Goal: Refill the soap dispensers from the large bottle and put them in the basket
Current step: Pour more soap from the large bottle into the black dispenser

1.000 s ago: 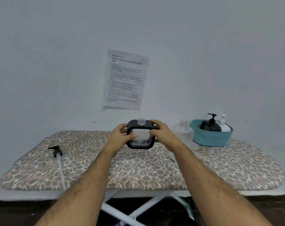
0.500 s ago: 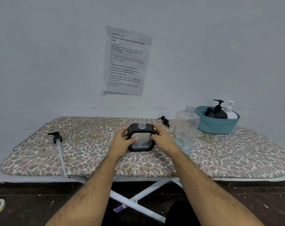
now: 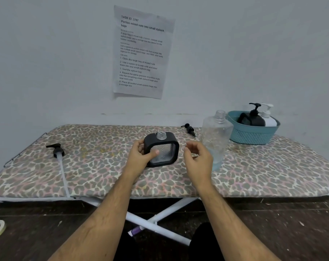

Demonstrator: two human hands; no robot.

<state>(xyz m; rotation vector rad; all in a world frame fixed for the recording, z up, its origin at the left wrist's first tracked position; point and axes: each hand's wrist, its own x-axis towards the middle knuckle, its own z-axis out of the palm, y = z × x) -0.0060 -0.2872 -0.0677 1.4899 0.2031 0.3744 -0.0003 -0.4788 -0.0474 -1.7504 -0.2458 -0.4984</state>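
Left hand [image 3: 139, 157] grips square black soap dispenser [image 3: 161, 150], uncapped, on ironing board [image 3: 84, 174]; right hand [image 3: 198, 159] empty, fingers loosely curled, at its 3 o'clock, apart.

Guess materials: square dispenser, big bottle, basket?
Square dispenser: matte black frame, likely plastic or silicone, around a clear textured body. Large bottle: clear plastic, probably; see-through, threaded neck. Basket: teal moulded plastic, perforated weave pattern.

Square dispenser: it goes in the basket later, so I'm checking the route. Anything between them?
Yes. The large bottle stands upright between the square dispenser and the basket, near the basket's left side.
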